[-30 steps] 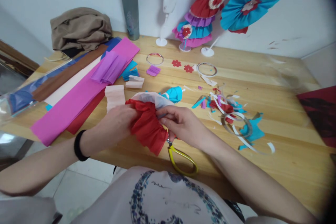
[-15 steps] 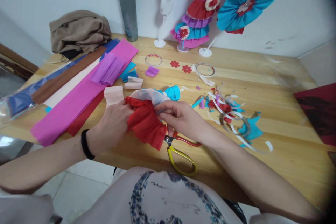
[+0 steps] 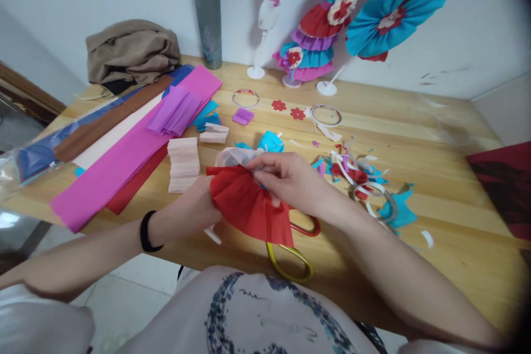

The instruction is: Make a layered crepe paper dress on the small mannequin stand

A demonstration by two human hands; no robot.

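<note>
Pleated red paper (image 3: 253, 207) fans out between my hands above the table's front part. My left hand (image 3: 203, 199) is at its left side, with its fingers mostly hidden behind the paper. At the paper's gathered top edge, my right hand (image 3: 282, 177) pinches it between thumb and fingers. Whitish translucent material (image 3: 232, 157) shows just behind the red paper, with a blue paper piece (image 3: 271, 142) beyond it. Scissors with one yellow and one red handle (image 3: 290, 265) lie beneath, their blades covered by the paper.
Folded pale paper (image 3: 183, 165) and long coloured strips (image 3: 136, 149) lie left. Scraps and tape rolls (image 3: 373, 193) are at right. Red paper flowers (image 3: 297, 114) lie behind my hands. A bottle (image 3: 208, 27), brown cloth (image 3: 133, 52) and dressed figures (image 3: 317, 27) line the back.
The red paper has spread wider and shifted right, now covering the scissors' blades. My left hand has moved slightly right and down, uncovering more of the pale folded paper.
</note>
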